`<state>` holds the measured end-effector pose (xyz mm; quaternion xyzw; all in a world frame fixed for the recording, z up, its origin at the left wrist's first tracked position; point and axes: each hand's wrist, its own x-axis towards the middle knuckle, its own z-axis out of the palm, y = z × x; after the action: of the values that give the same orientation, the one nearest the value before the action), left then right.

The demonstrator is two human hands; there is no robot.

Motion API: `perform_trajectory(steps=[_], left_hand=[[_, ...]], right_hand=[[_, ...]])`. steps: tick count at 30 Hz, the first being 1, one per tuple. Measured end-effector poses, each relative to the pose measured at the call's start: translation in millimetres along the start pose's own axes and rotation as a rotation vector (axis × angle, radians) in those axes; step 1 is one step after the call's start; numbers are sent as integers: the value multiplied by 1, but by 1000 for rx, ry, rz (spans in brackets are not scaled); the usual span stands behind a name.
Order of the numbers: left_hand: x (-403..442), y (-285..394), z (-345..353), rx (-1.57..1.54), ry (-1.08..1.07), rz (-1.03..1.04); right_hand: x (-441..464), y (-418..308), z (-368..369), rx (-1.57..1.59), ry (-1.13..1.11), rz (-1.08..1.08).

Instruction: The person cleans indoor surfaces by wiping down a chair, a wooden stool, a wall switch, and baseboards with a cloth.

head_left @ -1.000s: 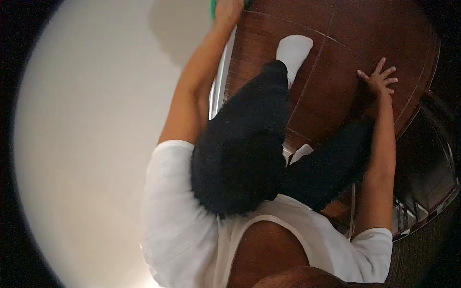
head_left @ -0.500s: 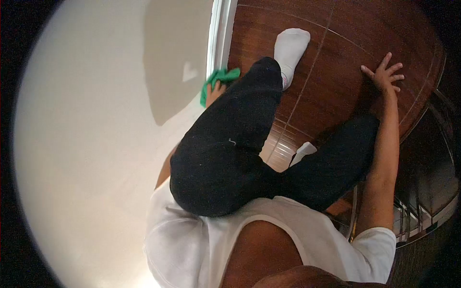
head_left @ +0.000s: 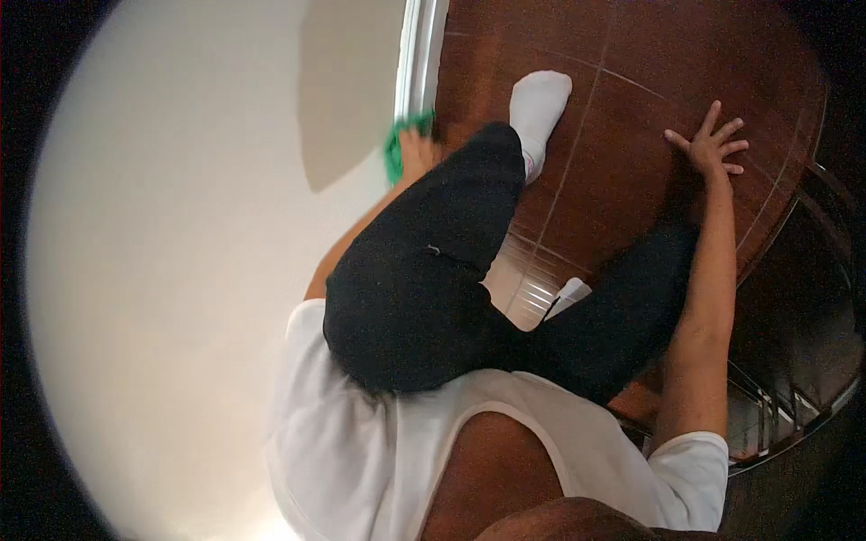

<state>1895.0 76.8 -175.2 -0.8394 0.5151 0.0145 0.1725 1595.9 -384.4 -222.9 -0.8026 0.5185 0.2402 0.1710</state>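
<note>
A green cloth (head_left: 394, 155) is bunched against the foot of the pale wall, at the white baseboard (head_left: 420, 68). My left hand (head_left: 418, 151) is on top of it, gripping and pressing it; the fingers are slightly blurred and partly merge with the cloth. Off to the right, my right hand (head_left: 711, 150) rests on the dark reddish-brown tiled floor (head_left: 631, 135), fingers spread wide and nothing held.
The pale wall (head_left: 198, 270) fills the left side. My bent legs in black trousers (head_left: 415, 279) and a white-socked foot (head_left: 541, 104) lie between my hands. Dark glossy furniture with metallic parts (head_left: 785, 361) stands at the right.
My left hand and the green cloth have shifted forward along the baseboard, and more of my left forearm shows. The right hand stays spread on the floor; the view has shifted slightly.
</note>
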Motion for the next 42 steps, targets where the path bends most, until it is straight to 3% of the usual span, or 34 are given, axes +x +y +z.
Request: perform_trajectory(steps=[2,4,6,9,10,13,14,15,17,20,22,23,25,26,29,30,31,34,36,39,42], left_hand=[[1,19,-35,-83,-401,-134],[26,13,-50,26,-754,-101],[82,5,-90,296,-412,160],[185,0,-150,310,-192,124],[199,-9,-149,156,-41,168],[190,-7,-98,306,-198,159],[166,-10,-58,290,-347,149],[138,-14,-34,352,-336,273],[137,-7,-37,396,-394,250],[167,-23,-50,421,-263,314],[209,-51,-50,434,-2,265],[256,-61,-46,398,-15,235],[324,-72,-61,453,170,307],[334,-117,23,273,110,215],[311,-69,-73,409,172,252],[293,-60,-74,430,49,214],[272,-56,-64,400,89,187],[189,-26,-65,231,-60,2],[138,-16,-69,267,-199,24],[157,-25,-60,226,-85,-28],[234,-27,-71,237,-34,-89]], right_hand=[[3,-5,10,29,-35,3],[2,-5,3,59,-61,24],[0,-8,0,73,-105,41],[5,-10,10,104,-94,30],[4,-12,11,104,-95,27],[2,-13,15,146,-62,5],[-1,-11,18,179,-26,-18],[-3,-7,17,215,13,-42],[-5,-11,6,267,-22,-7],[-9,-16,2,256,-88,15],[-8,-27,-3,256,-89,25],[1,-28,-6,266,-92,30],[14,-31,-3,271,-101,30],[12,-30,-4,273,-91,26],[4,-27,7,264,-83,26],[3,-26,6,257,-87,30],[3,-26,5,257,-81,26],[3,-24,-1,253,-66,12],[1,-19,-6,245,-59,12],[7,-17,-3,236,-32,5],[17,-23,-8,204,-60,41]])
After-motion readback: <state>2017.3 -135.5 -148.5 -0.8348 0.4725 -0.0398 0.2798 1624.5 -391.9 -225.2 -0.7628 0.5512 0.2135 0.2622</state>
